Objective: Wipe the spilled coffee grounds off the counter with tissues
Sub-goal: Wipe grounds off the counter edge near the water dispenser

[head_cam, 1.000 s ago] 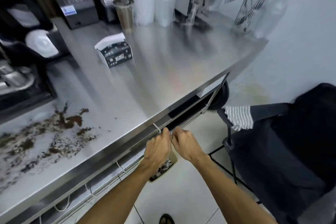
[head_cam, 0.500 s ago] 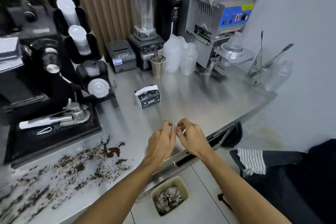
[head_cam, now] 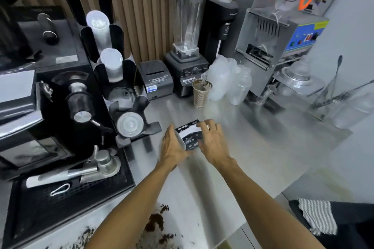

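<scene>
You are reaching both hands to the tissue box (head_cam: 190,135) on the counter (head_cam: 253,147): left hand (head_cam: 174,144) and right hand (head_cam: 210,141) are open, fingers apart, beside it. No tissue is out yet. The coffee grounds (head_cam: 155,222) are lying unwiped near the front edge.

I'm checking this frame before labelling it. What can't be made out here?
- Coffee grounds: head view, spill cut off by the bottom edge and partly covered by the left forearm.
- Tissue box: flanked by the left hand and right hand; motion blur hides whether any fingers touch it or a tissue.
- Utensil holder: blurred, contents unclear.
</scene>
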A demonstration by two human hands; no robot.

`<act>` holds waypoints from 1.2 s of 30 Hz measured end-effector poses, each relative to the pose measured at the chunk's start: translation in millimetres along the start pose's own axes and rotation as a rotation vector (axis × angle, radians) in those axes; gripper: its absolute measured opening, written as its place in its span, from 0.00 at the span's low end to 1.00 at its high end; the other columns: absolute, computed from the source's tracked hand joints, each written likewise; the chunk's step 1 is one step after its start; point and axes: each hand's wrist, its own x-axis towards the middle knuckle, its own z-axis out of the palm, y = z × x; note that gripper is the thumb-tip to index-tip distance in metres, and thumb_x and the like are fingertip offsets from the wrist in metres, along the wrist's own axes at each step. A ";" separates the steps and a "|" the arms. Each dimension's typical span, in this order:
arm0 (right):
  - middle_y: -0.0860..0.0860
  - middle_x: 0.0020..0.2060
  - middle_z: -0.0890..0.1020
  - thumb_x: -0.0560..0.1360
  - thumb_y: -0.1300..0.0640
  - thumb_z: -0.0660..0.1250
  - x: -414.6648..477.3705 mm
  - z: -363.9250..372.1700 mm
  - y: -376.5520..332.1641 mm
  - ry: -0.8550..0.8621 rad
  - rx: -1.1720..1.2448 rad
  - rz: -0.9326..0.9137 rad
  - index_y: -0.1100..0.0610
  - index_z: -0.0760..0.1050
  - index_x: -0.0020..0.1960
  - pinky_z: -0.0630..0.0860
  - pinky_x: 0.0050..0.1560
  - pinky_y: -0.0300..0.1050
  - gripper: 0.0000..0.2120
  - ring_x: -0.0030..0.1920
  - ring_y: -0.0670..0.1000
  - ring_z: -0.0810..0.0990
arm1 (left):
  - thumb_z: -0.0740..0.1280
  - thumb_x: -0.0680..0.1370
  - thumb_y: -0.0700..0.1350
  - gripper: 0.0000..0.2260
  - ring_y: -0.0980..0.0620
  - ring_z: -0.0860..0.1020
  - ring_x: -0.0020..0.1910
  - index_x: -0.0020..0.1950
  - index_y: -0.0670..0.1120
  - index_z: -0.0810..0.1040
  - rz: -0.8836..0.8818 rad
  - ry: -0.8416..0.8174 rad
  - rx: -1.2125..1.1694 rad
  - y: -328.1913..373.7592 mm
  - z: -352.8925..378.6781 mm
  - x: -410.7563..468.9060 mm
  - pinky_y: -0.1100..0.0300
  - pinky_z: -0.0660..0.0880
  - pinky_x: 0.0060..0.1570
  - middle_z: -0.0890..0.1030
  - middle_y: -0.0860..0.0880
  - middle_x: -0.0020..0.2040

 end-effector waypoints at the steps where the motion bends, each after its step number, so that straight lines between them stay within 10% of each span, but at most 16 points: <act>1: 0.54 0.57 0.74 0.69 0.64 0.69 8.7 3.2 -2.1 0.001 -0.030 -0.006 0.54 0.72 0.62 0.72 0.46 0.48 0.22 0.48 0.56 0.70 | 0.82 0.56 0.56 0.60 0.47 0.62 0.73 0.77 0.52 0.46 -0.001 -0.034 -0.007 -2.8 0.9 12.1 0.50 0.64 0.70 0.63 0.48 0.74; 22: 0.44 0.52 0.79 0.77 0.57 0.68 -18.5 -54.6 -26.9 0.236 0.424 -0.083 0.52 0.80 0.50 0.71 0.57 0.51 0.03 0.55 0.51 0.76 | 0.77 0.58 0.60 0.37 0.52 0.75 0.56 0.62 0.51 0.70 0.157 -0.038 0.106 -49.3 -15.4 -65.5 0.54 0.72 0.57 0.77 0.55 0.54; 27: 0.46 0.49 0.82 0.77 0.60 0.69 -22.1 -114.0 -48.4 0.270 0.527 -0.155 0.57 0.80 0.51 0.73 0.56 0.38 0.03 0.52 0.46 0.79 | 0.79 0.54 0.61 0.49 0.51 0.69 0.67 0.71 0.52 0.65 0.106 -0.107 0.094 -30.8 -26.6 -83.2 0.51 0.69 0.65 0.71 0.54 0.65; 31: 0.42 0.45 0.83 0.77 0.59 0.69 -37.7 -148.1 -61.6 0.098 0.715 -0.124 0.57 0.81 0.50 0.76 0.48 0.36 0.03 0.48 0.43 0.81 | 0.83 0.50 0.62 0.68 0.62 0.49 0.76 0.79 0.57 0.43 0.063 -0.172 -0.332 -5.3 -50.5 -124.6 0.57 0.52 0.75 0.50 0.61 0.77; 36: 0.53 0.44 0.86 0.71 0.60 0.73 -53.1 -165.3 -78.7 -0.116 1.139 -0.023 0.61 0.82 0.49 0.81 0.46 0.51 0.08 0.45 0.52 0.84 | 0.84 0.56 0.51 0.54 0.59 0.69 0.70 0.75 0.58 0.56 0.141 -0.130 -0.896 25.9 -100.4 -159.4 0.61 0.67 0.68 0.69 0.56 0.72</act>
